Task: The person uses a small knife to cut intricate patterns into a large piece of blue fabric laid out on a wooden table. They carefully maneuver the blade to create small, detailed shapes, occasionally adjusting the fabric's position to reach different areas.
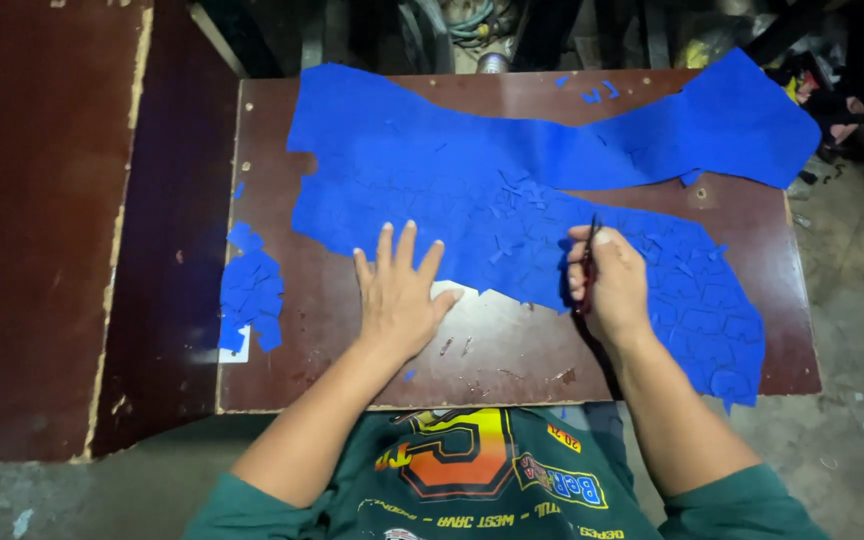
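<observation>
Dark reddish-brown and scuffed, the desk (512, 370) is seen from above, with a concrete floor beyond it at the right. At the desk's left edge a small stack of cut blue pieces (250, 290) is kept apart from the main work. The left hand (399, 295) is laid flat and fully open, fingers spread on the lower edge of the large blue sheet (472, 170), apparently to pin it against shifting; nothing is gripped. The sheet's long axis runs left to right across the desk, its right end drooping over the edge. The right hand (607, 285) is closed around red-handled scissors (588, 262), blades pointed away from the person, into the sheet.
</observation>
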